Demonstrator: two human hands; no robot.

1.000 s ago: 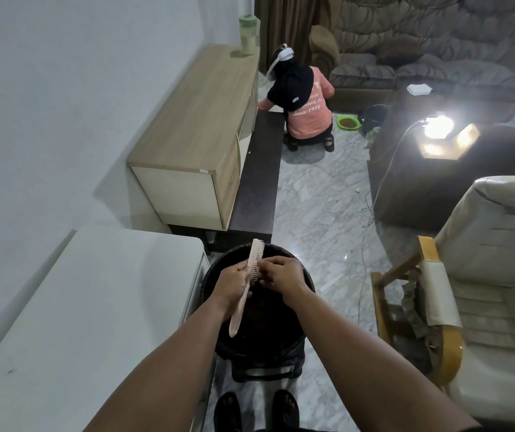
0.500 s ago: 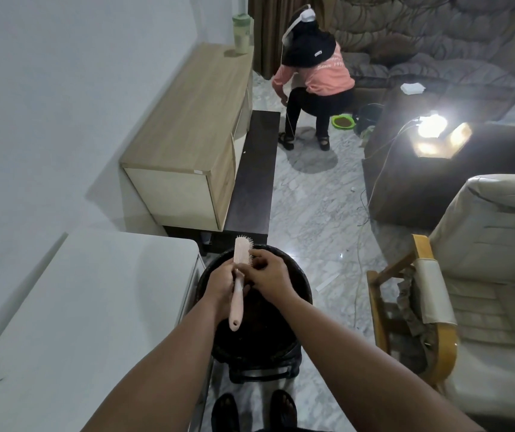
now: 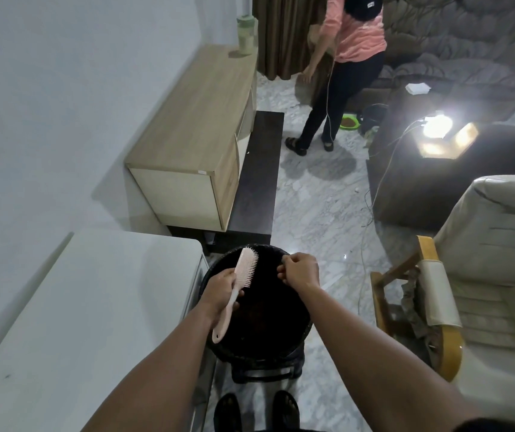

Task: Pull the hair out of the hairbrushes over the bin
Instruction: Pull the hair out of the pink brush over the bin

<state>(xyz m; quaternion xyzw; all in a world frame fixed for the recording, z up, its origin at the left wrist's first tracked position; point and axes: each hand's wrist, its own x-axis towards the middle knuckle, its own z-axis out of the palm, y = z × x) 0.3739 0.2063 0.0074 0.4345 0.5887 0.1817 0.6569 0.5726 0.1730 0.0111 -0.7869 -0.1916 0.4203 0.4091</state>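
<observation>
A pale pink hairbrush is held upright over the round black bin, bristles facing right. My left hand grips its handle near the neck, above the bin's left side. My right hand hovers over the bin's far right rim, apart from the brush, with fingertips pinched together; whether hair is between them is too small to tell. The bin's inside is dark.
A white table touches the bin on the left. Beyond stand a wooden cabinet and a dark bench. A cream armchair is at the right. A person in a pink top stands far back.
My right hand has pulled away from the brush to the right. The brush has tilted so its bristles face right. The person at the back has stood up.
</observation>
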